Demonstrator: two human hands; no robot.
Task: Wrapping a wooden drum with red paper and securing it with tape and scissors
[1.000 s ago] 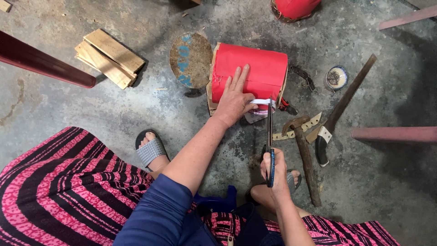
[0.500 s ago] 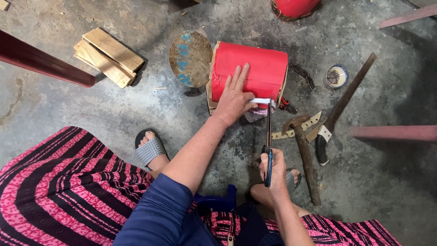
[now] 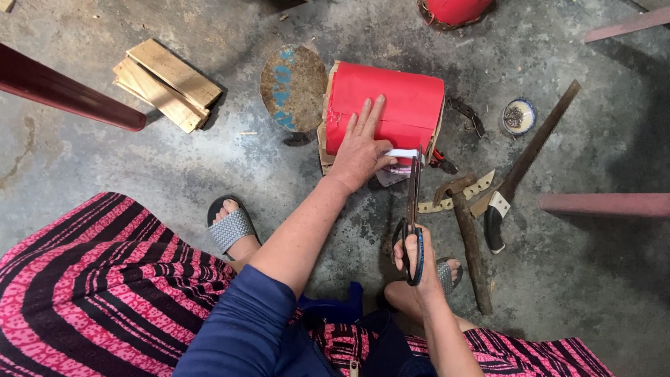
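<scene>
On concrete: one red drum point(image 3: 387, 108), one scissors point(image 3: 413, 209).

On the concrete floor point(image 3: 105, 174) lies a stack of wooden boards point(image 3: 166, 84) at upper left. A rusty round lid point(image 3: 293, 87) lies near the middle. At right are a hammer point(image 3: 466, 234), a saw point(image 3: 527, 164) and a small bowl point(image 3: 518, 116) of nails. A dark red bar point(image 3: 66, 94) crosses the left side.
</scene>
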